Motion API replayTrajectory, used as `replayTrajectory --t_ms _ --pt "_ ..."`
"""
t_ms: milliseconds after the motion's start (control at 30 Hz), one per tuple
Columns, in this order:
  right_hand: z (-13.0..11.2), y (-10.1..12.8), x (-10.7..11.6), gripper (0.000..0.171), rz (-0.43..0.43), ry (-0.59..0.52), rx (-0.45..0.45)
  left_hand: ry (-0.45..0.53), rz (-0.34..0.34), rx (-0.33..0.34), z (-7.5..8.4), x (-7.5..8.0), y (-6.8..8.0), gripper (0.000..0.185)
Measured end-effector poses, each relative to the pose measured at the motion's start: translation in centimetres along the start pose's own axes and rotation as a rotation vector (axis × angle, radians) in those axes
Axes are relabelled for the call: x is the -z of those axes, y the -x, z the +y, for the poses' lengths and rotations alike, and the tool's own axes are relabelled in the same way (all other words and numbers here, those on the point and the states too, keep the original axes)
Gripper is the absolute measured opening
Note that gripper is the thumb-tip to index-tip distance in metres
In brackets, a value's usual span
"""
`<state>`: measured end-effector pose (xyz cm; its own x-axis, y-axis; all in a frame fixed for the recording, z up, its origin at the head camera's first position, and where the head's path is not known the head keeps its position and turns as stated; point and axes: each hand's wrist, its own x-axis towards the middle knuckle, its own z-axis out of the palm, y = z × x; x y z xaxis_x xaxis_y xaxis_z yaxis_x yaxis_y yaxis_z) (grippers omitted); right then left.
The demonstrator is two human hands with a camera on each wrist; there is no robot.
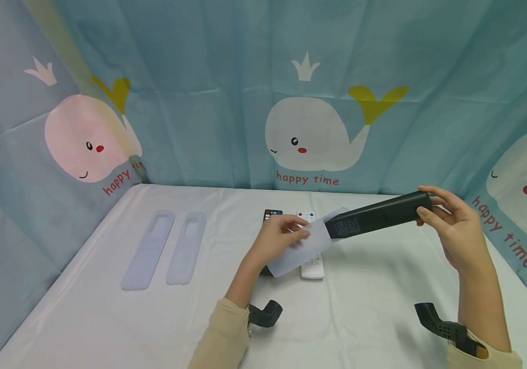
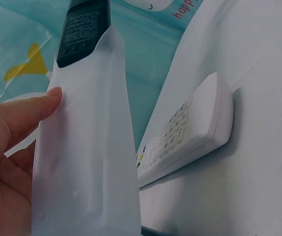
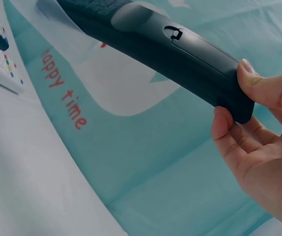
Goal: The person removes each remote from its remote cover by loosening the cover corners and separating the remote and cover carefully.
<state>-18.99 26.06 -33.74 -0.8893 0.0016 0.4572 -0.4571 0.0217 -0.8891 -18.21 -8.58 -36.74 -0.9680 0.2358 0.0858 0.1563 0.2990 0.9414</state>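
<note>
In the head view my left hand [image 1: 274,238] pinches a translucent silicone remote cover [image 1: 315,243], thumb on its near face. The cover slants up to the right, and one end of a black remote control [image 1: 383,215] sits inside its mouth. My right hand [image 1: 461,230] grips the remote's other end between thumb and fingers. The left wrist view shows printed text on the remote [image 2: 85,32] just above the cover's opening, with the cover's lower length hanging flat. In the right wrist view the battery-lid latch on the remote's back [image 3: 195,54] faces the camera.
Behind the cover lie a white remote [image 1: 311,270] and another dark remote [image 1: 272,212], both partly hidden. Two more translucent covers [image 1: 148,253] lie side by side on the left of the white tabletop [image 1: 83,307]. A whale-print curtain [image 1: 226,128] hangs along the back and sides.
</note>
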Motion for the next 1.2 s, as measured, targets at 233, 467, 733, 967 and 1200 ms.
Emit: replayTrajectory --t_ms 233,467,733,967,1200 --pt "0.0 0.0 0.3 0.044 0.019 -0.08 0.029 -0.001 0.022 -0.005 -0.1 0.5 0.0 0.023" --pt "-0.1 0.0 0.3 0.042 0.065 -0.155 0.03 -0.004 0.051 -0.013 -0.3 1.1 0.0 0.022" --pt "-0.1 0.0 -0.1 0.043 0.133 -0.121 -0.034 0.015 0.099 -0.005 -0.5 2.0 0.0 0.022" --pt "-0.3 0.1 -0.3 0.03 0.211 -0.122 -0.13 0.029 0.118 0.006 -0.6 2.4 0.0 0.022" --pt "-0.4 0.1 -0.6 0.025 0.224 -0.133 -0.136 0.032 0.142 0.025 -0.5 2.9 0.3 0.021"
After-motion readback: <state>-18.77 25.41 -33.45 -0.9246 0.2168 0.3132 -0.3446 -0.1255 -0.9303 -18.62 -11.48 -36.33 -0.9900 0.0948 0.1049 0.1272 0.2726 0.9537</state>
